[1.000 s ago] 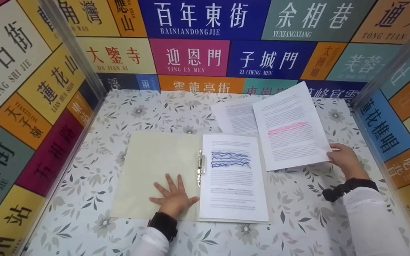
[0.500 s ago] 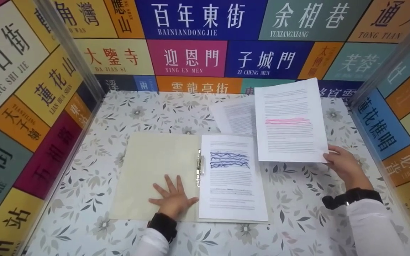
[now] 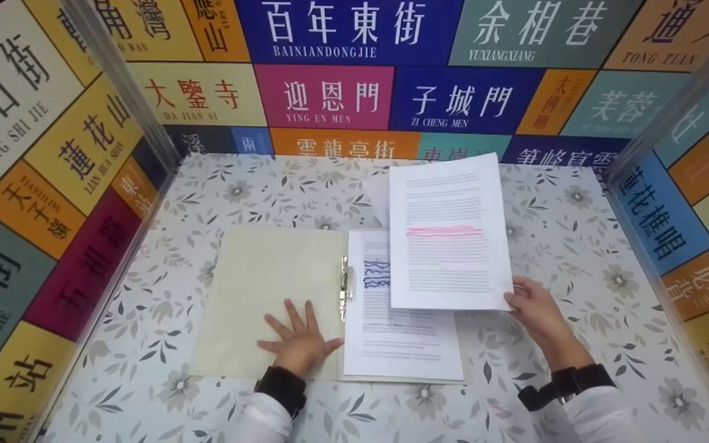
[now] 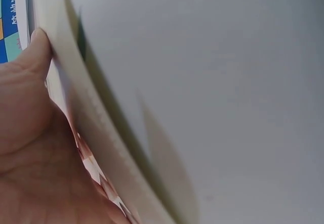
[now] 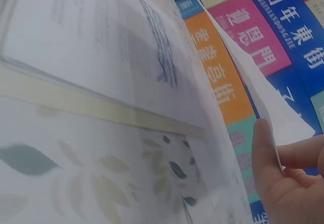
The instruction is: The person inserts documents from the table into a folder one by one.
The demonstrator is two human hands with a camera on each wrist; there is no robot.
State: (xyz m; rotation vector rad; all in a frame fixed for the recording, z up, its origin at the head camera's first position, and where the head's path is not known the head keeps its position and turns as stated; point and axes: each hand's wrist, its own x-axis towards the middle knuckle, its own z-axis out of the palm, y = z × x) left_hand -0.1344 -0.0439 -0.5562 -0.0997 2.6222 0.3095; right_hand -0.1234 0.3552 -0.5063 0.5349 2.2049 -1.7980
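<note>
A cream folder (image 3: 274, 264) lies opened on the table, with a metal clip (image 3: 344, 288) along its fold. On its right side sits a stack of printed sheets (image 3: 404, 357), the top one scribbled over in blue. My left hand (image 3: 302, 344) rests with fingers spread on the folder's left cover, its thumb by the fold. Between thumb and fingers my right hand (image 3: 536, 317) pinches the lower right corner of a paper sheet (image 3: 447, 264) marked with a pink highlighted band. That sheet is raised over the stack and hides its upper right part. In the right wrist view the sheet (image 5: 263, 97) appears nearly edge-on.
Another sheet of paper (image 3: 378, 191) lies behind the folder, mostly covered by the raised one. The table (image 3: 164, 295) has a leaf-and-flower cover. Panels with large printed characters (image 3: 330, 98) stand at the back and on both sides.
My right hand has carried the pink-marked sheet leftward and lower, from the right of the folder to above the stack. The left hand has stayed in place.
</note>
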